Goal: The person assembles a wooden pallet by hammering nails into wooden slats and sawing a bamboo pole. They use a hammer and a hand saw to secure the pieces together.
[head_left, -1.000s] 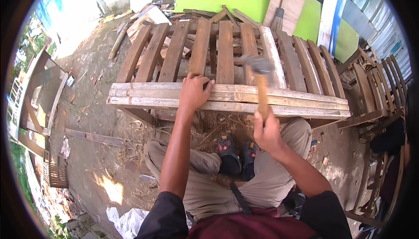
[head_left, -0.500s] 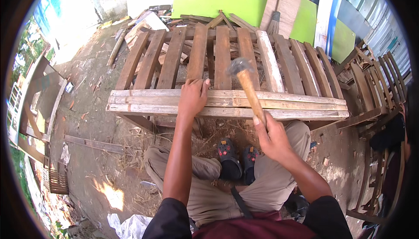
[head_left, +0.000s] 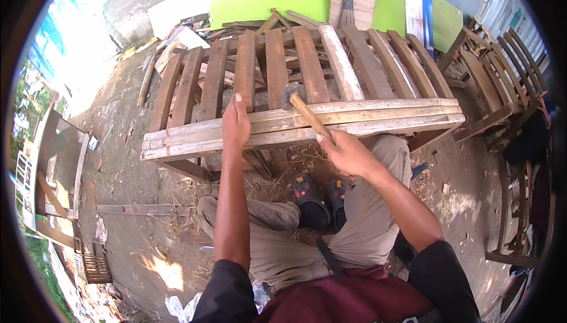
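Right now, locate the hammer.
In the head view, the hammer is just right of centre, in the grip of the right hand, its head by the pale front strips.

The left forearm extends almost straight forward, in line with the left hand, which is turned on edge, its fingers directed forward; the right forearm slants forward and inward; the right hand is curled in a closed grip.

Head-worn fisheye, downward over hands
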{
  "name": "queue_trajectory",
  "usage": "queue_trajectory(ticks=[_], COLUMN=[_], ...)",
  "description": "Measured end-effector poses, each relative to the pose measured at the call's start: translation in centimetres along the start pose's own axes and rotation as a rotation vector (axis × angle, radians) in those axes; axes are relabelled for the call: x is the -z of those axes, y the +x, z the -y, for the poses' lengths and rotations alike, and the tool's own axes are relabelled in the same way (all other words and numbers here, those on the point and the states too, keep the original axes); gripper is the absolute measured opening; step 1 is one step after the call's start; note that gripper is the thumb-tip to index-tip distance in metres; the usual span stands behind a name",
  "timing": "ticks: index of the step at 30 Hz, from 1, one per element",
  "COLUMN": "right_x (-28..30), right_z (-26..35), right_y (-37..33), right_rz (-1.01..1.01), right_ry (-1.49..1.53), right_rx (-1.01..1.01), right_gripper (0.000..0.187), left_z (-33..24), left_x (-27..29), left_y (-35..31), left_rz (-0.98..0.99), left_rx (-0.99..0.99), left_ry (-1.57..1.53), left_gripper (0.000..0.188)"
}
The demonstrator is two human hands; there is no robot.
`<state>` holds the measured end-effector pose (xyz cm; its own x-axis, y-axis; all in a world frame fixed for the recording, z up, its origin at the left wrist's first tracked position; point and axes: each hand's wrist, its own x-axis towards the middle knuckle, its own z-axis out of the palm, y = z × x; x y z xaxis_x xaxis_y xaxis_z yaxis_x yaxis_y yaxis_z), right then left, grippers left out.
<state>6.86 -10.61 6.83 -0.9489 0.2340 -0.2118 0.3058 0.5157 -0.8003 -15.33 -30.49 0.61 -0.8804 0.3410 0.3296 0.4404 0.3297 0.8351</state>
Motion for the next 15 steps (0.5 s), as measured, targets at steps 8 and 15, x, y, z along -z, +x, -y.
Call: queue_trajectory(ticks=[8,15], right_x=[0.9,-3.7], right_z=[-9.9,-29.8], right_y=[-15.8,-27.8], right_rz=[-0.826,-0.979], right_ry=[0.434,-0.039], right_rx=[-0.175,-0.757], right_gripper=[0.044,0.033], left_z=[-7.7,-20.6], left_x=[-6.6,-21.8], left_y=[-7.8,-20.7], left_rz=[-0.055,0.95], left_rx=[-0.045,-0.271], left_ry=[-0.429,-0.385], left_gripper=[0.025,0.019])
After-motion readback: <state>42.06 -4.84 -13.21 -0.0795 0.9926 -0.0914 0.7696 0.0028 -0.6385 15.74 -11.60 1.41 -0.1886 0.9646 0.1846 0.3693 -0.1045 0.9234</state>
